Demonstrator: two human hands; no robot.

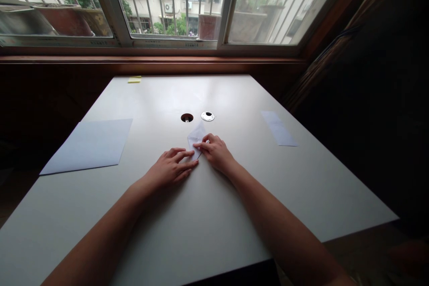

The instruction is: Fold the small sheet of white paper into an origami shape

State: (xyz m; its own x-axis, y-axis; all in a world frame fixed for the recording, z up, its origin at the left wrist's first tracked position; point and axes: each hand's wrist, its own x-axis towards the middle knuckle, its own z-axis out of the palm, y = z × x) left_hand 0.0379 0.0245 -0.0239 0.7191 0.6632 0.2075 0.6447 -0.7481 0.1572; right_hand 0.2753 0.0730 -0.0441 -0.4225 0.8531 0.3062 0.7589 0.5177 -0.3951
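A small folded piece of white paper (196, 136) lies in the middle of the white table, its pointed end toward the window. My left hand (171, 165) rests at its lower left, fingers stretched out and apart, fingertips touching the near edge. From the right, my right hand (215, 151) has its thumb and index finger closed on the paper's right side. Part of the paper's near end is hidden by the fingers.
A stack of white sheets (90, 145) lies on the left and a white paper strip (279, 128) on the right. Beyond the paper are a round hole (187, 118) and a metal grommet cover (208, 116). Yellow sticky notes (134, 79) lie at the table's far edge, below the window.
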